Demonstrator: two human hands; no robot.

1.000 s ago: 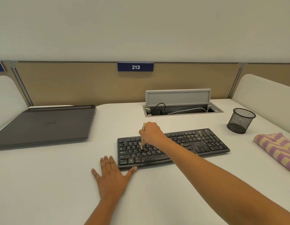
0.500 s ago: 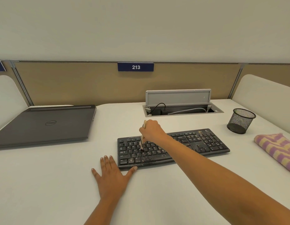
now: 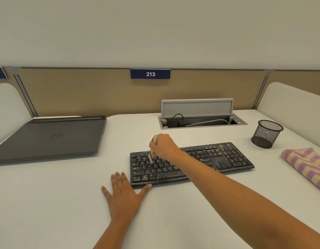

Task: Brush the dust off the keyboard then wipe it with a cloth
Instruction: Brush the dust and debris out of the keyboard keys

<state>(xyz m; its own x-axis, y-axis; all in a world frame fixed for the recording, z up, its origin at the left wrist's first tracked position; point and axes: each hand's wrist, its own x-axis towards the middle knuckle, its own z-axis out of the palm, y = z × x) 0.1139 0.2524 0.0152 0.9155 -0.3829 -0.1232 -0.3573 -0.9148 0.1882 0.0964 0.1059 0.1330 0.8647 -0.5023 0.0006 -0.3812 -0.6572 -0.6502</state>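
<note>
A black keyboard (image 3: 225,159), speckled with pale dust, lies across the middle of the white desk. My right hand (image 3: 163,146) grips a small light-handled brush (image 3: 151,156) whose bristles touch the upper-left keys. My left hand (image 3: 123,193) lies flat on the desk with fingers spread, the thumb touching the keyboard's front left edge. A folded purple-and-yellow striped cloth (image 3: 306,164) rests at the right edge of the desk, beyond the keyboard's right end.
A closed dark laptop (image 3: 51,137) sits at the back left. A black mesh pen cup (image 3: 266,133) stands behind the cloth. An open cable hatch (image 3: 200,114) with wires sits behind the keyboard. A beige partition (image 3: 83,90) closes the back.
My right hand has shifted the brush slightly up and left over the upper key rows. My left hand has stayed in place.
</note>
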